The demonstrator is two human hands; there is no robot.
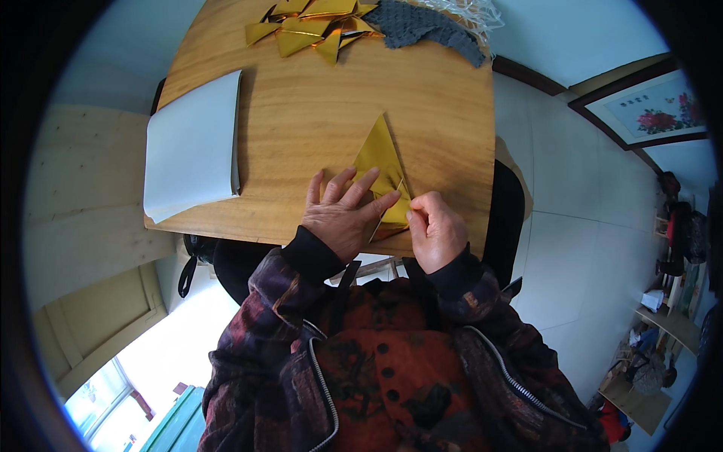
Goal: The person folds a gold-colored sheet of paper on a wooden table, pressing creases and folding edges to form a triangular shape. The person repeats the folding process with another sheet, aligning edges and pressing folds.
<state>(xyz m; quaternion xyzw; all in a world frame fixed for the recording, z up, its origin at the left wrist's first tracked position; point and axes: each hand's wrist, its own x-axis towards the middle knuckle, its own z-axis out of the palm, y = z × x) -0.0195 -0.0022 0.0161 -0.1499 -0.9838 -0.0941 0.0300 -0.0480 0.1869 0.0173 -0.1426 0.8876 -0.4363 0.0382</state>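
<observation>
A sheet of gold foil paper (383, 147), folded to a point at its far end, lies near the front edge of the wooden table. My left hand (340, 215) rests on its lower left part with the fingers spread flat. Thumb and bent fingers of my right hand (437, 228) pinch the paper's right edge, close to a folded flap. The fingertips of that hand partly hide the spot they grip. Below the left fingers, the lower corner of the paper reaches to the table edge.
A stack of white paper (194, 147) lies at the left. Several folded gold foil pieces (305, 30) are piled at the far side, beside a dark grey cloth (422, 29) and clear crumpled plastic (471, 13). A black chair (506, 203) stands against the right edge.
</observation>
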